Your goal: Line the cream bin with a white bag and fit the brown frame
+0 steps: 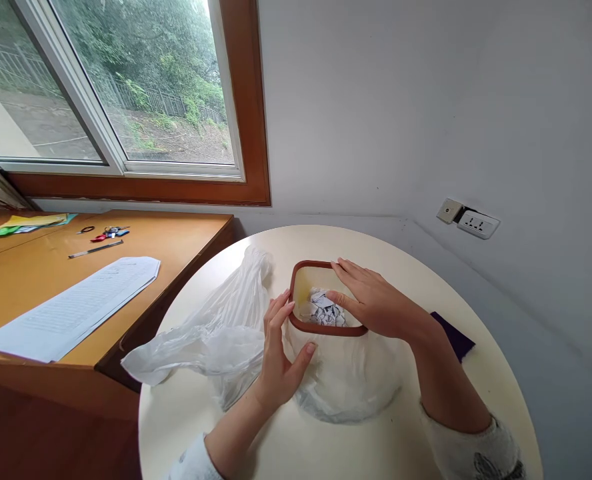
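A small bin (329, 330) with a brown rim stands on the round cream table. Crumpled paper (326, 310) printed in black lies inside it. Thin clear plastic (356, 387) hangs around the outside below the rim. My left hand (283, 360) is at the bin's left side, fingers stretched along the rim, with the thumb apart in front. Across the right rim lies my right hand (376, 300), its fingers extended toward the far corner and its thumb over the opening. A white plastic bag (221, 333) is spread loosely to the left of the bin.
A dark purple piece (453, 337) lies on the table's right side. On the wooden desk (186, 247) at left are paper sheets (76, 310), a pen (96, 249), keys (110, 233) and coloured papers (31, 223). A wall with a socket (479, 224) stands behind.
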`<action>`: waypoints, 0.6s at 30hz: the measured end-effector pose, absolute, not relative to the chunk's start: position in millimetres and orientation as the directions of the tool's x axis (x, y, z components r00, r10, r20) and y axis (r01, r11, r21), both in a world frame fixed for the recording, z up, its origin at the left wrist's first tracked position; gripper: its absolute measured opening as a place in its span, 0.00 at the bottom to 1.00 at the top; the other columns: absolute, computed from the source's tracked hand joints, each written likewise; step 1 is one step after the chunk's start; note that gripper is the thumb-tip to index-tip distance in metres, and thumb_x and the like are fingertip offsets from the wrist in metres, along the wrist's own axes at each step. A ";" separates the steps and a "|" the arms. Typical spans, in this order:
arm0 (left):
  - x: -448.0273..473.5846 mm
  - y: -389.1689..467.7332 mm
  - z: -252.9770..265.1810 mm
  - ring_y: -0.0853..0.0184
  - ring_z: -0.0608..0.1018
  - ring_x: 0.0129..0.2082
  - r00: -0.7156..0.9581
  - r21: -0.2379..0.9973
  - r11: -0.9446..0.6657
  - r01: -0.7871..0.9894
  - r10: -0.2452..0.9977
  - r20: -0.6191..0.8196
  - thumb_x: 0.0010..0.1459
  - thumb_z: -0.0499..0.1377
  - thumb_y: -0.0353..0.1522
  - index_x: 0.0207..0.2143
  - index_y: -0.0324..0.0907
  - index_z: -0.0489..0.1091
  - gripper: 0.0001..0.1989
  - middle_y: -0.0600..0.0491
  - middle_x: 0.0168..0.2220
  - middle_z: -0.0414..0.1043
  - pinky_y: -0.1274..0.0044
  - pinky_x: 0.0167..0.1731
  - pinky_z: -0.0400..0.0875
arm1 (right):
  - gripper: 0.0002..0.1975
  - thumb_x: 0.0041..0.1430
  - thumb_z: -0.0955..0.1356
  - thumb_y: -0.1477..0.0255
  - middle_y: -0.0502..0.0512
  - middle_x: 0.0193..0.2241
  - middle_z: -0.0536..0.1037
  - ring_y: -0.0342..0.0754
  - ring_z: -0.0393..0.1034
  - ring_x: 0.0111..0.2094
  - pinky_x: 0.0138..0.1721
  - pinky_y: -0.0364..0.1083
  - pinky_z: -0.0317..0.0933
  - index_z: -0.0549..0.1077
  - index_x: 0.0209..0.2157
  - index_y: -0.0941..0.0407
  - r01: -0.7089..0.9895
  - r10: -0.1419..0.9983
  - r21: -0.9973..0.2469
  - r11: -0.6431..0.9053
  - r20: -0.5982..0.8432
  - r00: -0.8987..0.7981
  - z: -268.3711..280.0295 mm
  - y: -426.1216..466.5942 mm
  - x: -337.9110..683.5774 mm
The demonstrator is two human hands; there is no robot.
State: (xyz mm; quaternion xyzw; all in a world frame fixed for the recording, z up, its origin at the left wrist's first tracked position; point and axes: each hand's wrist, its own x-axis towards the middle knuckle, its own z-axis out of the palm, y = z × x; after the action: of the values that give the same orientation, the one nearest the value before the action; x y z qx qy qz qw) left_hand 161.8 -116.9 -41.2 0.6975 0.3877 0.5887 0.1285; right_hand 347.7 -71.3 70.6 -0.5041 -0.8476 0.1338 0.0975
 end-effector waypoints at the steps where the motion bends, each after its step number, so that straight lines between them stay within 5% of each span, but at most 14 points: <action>1: 161.8 -116.8 -41.4 0.55 0.51 0.62 0.005 0.636 -0.667 0.388 0.691 0.722 0.56 0.55 0.33 0.57 0.47 0.50 0.27 0.45 0.60 0.49 0.57 0.58 0.47 | 0.38 0.59 0.48 0.49 0.59 0.63 0.45 0.53 0.36 0.64 0.59 0.57 0.40 0.46 0.62 0.60 0.827 0.880 -0.325 0.458 0.033 -0.474 70.5 -71.3 347.8; 18: 162.0 -117.3 -37.6 0.55 0.54 0.60 -0.005 0.634 -0.665 0.395 0.688 0.726 0.57 0.54 0.32 0.55 0.46 0.52 0.23 0.44 0.59 0.51 0.57 0.56 0.51 | 0.40 0.58 0.47 0.48 0.59 0.63 0.47 0.53 0.39 0.63 0.60 0.55 0.41 0.46 0.62 0.62 0.837 0.891 -0.331 0.436 0.029 -0.453 71.6 -72.8 346.1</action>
State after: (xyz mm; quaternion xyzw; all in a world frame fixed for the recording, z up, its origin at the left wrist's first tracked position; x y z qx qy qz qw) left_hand 162.0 -117.3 -37.6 0.6945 0.3898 0.5919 0.1239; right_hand 346.1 -72.8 71.6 -0.5134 -0.8414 0.1356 0.1002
